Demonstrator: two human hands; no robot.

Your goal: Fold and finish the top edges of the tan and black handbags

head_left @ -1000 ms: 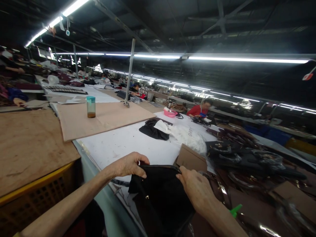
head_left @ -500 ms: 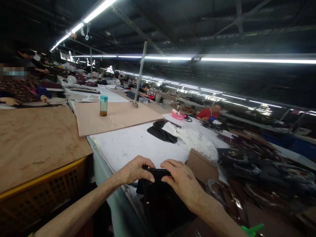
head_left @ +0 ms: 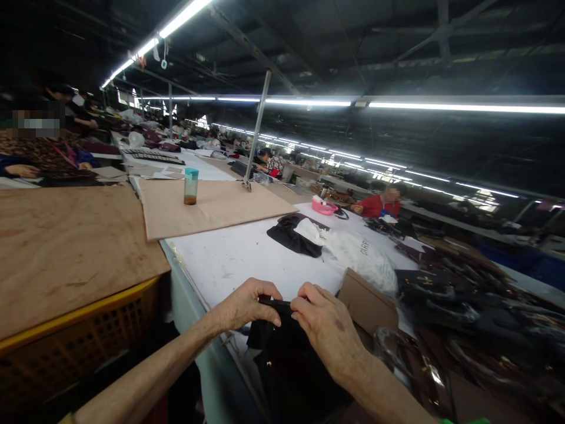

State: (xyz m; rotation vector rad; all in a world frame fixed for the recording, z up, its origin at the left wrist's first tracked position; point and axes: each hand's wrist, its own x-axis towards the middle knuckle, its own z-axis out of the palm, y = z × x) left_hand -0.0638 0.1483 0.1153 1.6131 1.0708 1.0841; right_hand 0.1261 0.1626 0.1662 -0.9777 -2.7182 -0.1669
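Observation:
A black bag (head_left: 291, 365) with small shiny metal fittings stands at the near edge of the white-topped table (head_left: 220, 265). My left hand (head_left: 251, 303) pinches the left end of its top edge between thumb and fingers. Farther right along the same edge, my right hand (head_left: 324, 321) grips with bent fingers and thumb. The bag's lower part is dark and hard to make out. Just beyond my right hand leans a brown flat panel (head_left: 368, 297).
Dark bags with plastic-wrapped handles (head_left: 450, 306) crowd the right. Behind are a white plastic bag (head_left: 362, 259), black cloth (head_left: 291, 235), a pink basket (head_left: 324, 206) and a bottle (head_left: 190, 187) on a tan board (head_left: 229, 206). A yellow crate (head_left: 88, 318) stands left. Co-workers sit farther off.
My right hand's fingers have drawn closer together on the bag's top edge and shifted slightly. My left hand keeps its pinch. The whole view has swung slightly left.

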